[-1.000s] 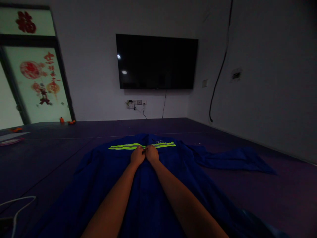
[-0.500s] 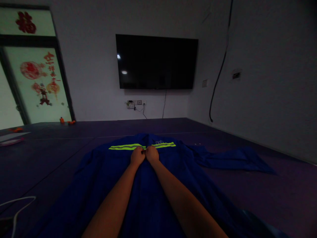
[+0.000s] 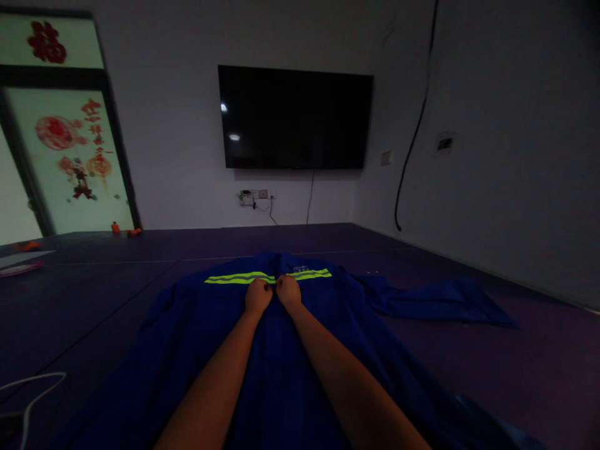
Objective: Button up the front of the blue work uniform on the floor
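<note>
A blue work jacket [image 3: 281, 356] lies spread out in front of me, with a yellow-green reflective stripe [image 3: 239, 277] across its chest and small pale lettering above the stripe on the right. My left hand [image 3: 259, 296] is closed at the front opening, just below the stripe, pinching the jacket's cloth. Close beside it, my right hand [image 3: 288, 292] is closed on the other side of the opening. A narrow gap separates the two hands. Whatever small part of the front the fingertips pinch is hidden. One sleeve [image 3: 440, 301] stretches out to the right.
The jacket rests on a dark purple mat floor [image 3: 525, 356]. A white cable [image 3: 47, 381] curls at the lower left. Orange objects [image 3: 134, 232] sit by the glass door [image 3: 70, 156]. On the far wall hangs a television [image 3: 295, 119]; a black cable [image 3: 412, 147] dangles at right.
My left hand has shifted slightly left, so the gap between the hands is a little wider. The right hand stays almost in place. The jacket looks the same.
</note>
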`<state>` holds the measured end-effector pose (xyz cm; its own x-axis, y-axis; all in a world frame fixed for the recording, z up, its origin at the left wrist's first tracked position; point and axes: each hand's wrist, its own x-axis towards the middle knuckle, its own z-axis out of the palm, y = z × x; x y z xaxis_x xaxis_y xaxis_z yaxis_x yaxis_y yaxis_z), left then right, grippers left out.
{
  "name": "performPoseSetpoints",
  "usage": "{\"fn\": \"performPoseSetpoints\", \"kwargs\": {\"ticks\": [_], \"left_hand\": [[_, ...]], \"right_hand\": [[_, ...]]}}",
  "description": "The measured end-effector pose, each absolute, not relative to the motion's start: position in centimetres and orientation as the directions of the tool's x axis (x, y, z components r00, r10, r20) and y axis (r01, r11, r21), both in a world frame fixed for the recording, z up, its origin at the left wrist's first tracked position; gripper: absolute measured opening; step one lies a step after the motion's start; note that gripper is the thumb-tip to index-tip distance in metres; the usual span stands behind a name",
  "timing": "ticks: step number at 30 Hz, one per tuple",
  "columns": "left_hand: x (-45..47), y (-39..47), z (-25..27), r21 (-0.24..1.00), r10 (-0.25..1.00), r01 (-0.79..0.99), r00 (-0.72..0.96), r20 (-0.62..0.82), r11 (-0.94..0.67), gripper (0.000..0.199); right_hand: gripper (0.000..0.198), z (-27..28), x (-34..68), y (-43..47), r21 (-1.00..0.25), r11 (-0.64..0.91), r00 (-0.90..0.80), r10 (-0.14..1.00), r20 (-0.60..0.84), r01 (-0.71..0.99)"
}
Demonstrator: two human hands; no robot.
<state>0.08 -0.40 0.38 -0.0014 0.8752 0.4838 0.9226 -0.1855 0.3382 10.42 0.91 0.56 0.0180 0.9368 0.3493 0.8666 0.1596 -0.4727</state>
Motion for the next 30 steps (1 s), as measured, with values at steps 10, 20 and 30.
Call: {"fn": "performPoseSetpoints", "kwargs": {"ticks": [10, 20, 30], "left_hand": [[0.27, -0.63, 0.57, 0.343, 0.889, 0.922, 0.003, 0.458, -0.180, 0.018], [0.20, -0.51, 0.45, 0.368, 0.894, 0.906, 0.026, 0.447, -0.210, 0.017], [0.26, -0.72, 0.52, 0.335, 0.904, 0.909, 0.093, 0.417, -0.248, 0.024]], "right_hand": [[0.025, 0.55, 10.44, 0.84, -0.484, 0.157, 0.031, 0.933, 0.358, 0.861], [0.024, 0.37, 10.50, 0.95, -0.465, 0.153, 0.031, 0.931, 0.364, 0.872], [0.021, 0.60, 10.43, 0.86, -0.475, 0.145, 0.029, 0.940, 0.340, 0.868]]}}
